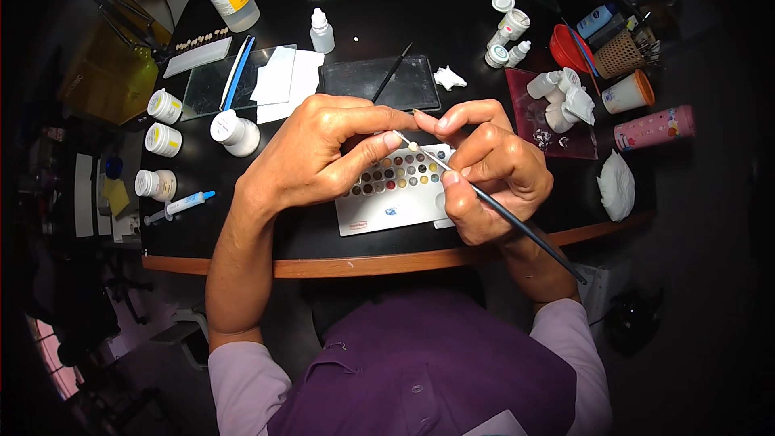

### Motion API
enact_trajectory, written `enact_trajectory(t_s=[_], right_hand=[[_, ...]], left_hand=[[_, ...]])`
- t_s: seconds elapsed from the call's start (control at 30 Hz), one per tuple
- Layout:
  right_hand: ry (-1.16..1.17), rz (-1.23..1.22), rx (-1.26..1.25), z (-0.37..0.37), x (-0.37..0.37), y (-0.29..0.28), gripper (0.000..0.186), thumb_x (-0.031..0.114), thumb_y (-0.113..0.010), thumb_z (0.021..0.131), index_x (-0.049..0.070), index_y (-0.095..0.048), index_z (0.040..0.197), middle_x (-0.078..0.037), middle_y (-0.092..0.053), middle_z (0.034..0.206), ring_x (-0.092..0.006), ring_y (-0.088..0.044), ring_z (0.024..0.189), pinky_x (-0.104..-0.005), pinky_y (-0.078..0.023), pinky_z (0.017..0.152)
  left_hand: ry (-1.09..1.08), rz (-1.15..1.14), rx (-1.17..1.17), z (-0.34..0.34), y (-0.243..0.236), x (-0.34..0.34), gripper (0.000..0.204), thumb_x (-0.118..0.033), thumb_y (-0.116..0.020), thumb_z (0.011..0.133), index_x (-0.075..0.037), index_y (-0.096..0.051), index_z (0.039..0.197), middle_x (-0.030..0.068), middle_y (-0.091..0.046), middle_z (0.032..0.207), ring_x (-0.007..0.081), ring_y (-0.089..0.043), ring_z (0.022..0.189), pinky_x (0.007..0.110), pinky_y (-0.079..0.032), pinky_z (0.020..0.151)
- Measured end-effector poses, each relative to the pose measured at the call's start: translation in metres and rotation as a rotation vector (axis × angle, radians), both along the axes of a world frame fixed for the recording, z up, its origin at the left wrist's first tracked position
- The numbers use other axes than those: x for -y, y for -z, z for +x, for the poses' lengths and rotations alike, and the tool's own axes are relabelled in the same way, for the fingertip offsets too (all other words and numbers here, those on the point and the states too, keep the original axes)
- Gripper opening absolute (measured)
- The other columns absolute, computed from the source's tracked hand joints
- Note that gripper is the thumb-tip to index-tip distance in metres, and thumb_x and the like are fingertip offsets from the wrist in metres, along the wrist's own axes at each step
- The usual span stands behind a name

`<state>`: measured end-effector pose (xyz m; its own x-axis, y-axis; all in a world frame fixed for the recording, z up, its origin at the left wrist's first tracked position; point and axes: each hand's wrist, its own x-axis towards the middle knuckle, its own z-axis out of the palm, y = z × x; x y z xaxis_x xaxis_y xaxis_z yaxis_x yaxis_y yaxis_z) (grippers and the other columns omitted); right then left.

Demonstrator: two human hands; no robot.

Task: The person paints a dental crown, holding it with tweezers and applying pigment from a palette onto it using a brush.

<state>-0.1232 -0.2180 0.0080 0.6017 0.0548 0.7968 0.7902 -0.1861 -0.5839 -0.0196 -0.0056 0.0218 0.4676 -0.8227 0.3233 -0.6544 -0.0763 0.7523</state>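
My left hand [327, 145] is closed, thumb and index finger pinching a thin pale holder. At the holder's end sits a small cream-coloured dental crown [413, 147]. My right hand [502, 173] grips a fine paintbrush [517, 222] with a long dark handle, its tip at or very near the crown; whether they touch is too small to tell. A fingertip of the right hand comes close to the left index finger. Under both hands lies a white palette card [375, 216] with rows of round coloured spots, partly covered.
Behind the hands lies a dark slab [339, 77] with a black brush [393, 73] across it. Lidded jars [235, 133] and a blue-tipped syringe [190, 202] stand or lie at left. A dark red tray [581, 136], a pink bottle [655, 126] and crumpled tissue [616, 186] are at right.
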Motion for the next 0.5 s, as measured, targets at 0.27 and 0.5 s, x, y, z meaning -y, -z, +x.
enact_trajectory(t_s=[0.27, 0.5], right_hand=[[0.002, 0.054, -0.042, -0.0002, 0.0002, 0.0005, 0.021, -0.01, -0.068, 0.077, 0.004, -0.053, 0.075, -0.008, -0.062, 0.071, -0.0308, -0.068, 0.102, -0.0448, -0.065, 0.086], [0.015, -0.009, -0.024, 0.0014, -0.0001, -0.0013, 0.021, -0.009, -0.069, 0.077, 0.003, -0.052, 0.075, -0.008, -0.062, 0.071, -0.0308, -0.068, 0.101, -0.0445, -0.064, 0.085]], left_hand=[[0.004, 0.003, 0.016, 0.0016, 0.0028, 0.0002, 0.028, -0.011, -0.065, 0.098, 0.002, -0.076, 0.119, 0.0185, -0.078, 0.093, 0.0259, -0.072, 0.074, 0.036, -0.054, 0.066], [0.003, -0.01, 0.027, 0.002, 0.0012, -0.0013, 0.028, -0.012, -0.065, 0.098, 0.0, -0.077, 0.12, 0.0165, -0.076, 0.087, 0.0243, -0.07, 0.071, 0.036, -0.053, 0.065]])
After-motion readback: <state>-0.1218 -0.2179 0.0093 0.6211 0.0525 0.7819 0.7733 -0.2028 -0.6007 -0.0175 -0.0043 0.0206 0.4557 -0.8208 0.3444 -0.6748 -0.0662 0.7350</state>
